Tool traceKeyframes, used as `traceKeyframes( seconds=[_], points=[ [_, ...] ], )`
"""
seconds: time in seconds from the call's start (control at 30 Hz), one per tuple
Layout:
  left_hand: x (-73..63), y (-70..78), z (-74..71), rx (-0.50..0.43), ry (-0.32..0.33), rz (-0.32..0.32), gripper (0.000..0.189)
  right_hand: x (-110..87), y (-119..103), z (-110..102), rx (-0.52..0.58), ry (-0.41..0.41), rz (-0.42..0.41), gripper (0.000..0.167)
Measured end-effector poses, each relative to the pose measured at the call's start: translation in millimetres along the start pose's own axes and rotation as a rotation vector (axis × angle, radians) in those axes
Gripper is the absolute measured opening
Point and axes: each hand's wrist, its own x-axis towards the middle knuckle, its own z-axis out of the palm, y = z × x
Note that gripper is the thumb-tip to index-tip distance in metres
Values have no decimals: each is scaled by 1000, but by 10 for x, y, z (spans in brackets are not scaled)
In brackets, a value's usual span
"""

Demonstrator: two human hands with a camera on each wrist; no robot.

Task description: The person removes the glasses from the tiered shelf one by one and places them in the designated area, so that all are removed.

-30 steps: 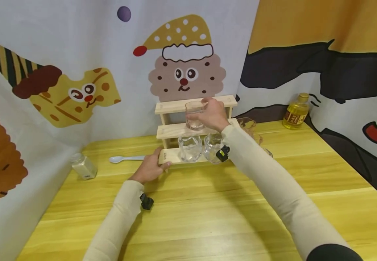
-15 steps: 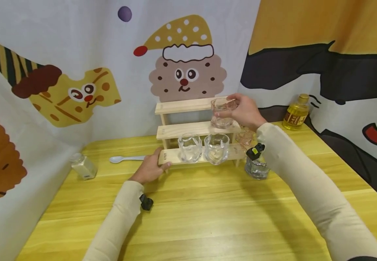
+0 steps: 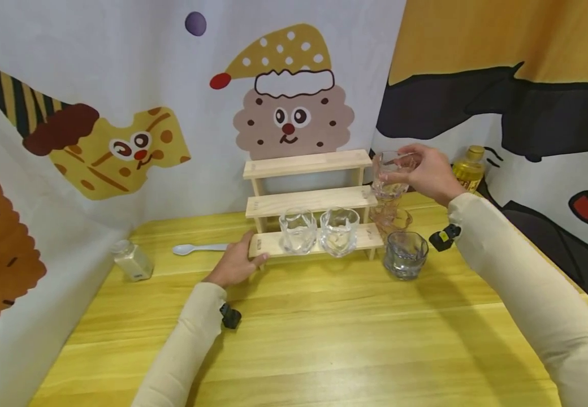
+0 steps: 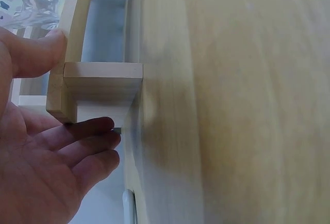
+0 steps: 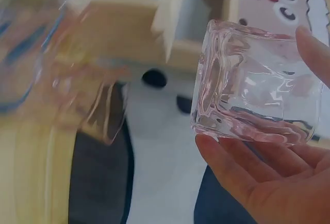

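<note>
At far left, a capped jar [image 3: 133,262] stands on the table [image 3: 324,350] near the printed curtain [image 3: 172,51]; a pale spoon [image 3: 192,249] lies flat beside it, its handle end hidden behind the left hand [image 3: 232,263]. The left hand grips the near left corner of the wooden rack [image 3: 306,163], thumb on the lowest board and fingers around its end; this grip probably steadies the light frame. Two clear glasses [image 3: 297,233] [image 3: 340,233] stand upright, side by side on the lowest board, whose flat surface supports both bases. Just beyond the rack's right end, the right hand [image 3: 432,172] grasps a pink glass [image 3: 389,176] between thumb and fingers, raised and upright. Holding the sides presumably keeps the base free for setting down. Further pink glassware [image 3: 403,219], partly obscured, sits below it; whether the held glass touches it cannot be determined. A smoky glass [image 3: 406,257] stands in front. At far right, an oil bottle [image 3: 473,167] is partly hidden behind the right hand.
</note>
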Motion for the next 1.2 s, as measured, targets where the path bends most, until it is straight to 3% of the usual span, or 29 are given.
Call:
traceKeyframes(
  seconds=[0.33,0.77,1.2],
  points=[
    [4,15,-1,-16,-6,-15,81,-11,414,-131,27,22,115,95],
    [-12,-1,13,-12,6,-15,79,9,762,-83,76,80,247,99],
    [-1,-11,7,-10,0,-16,80,37,1077,76,84,60,320,97]
  ],
)
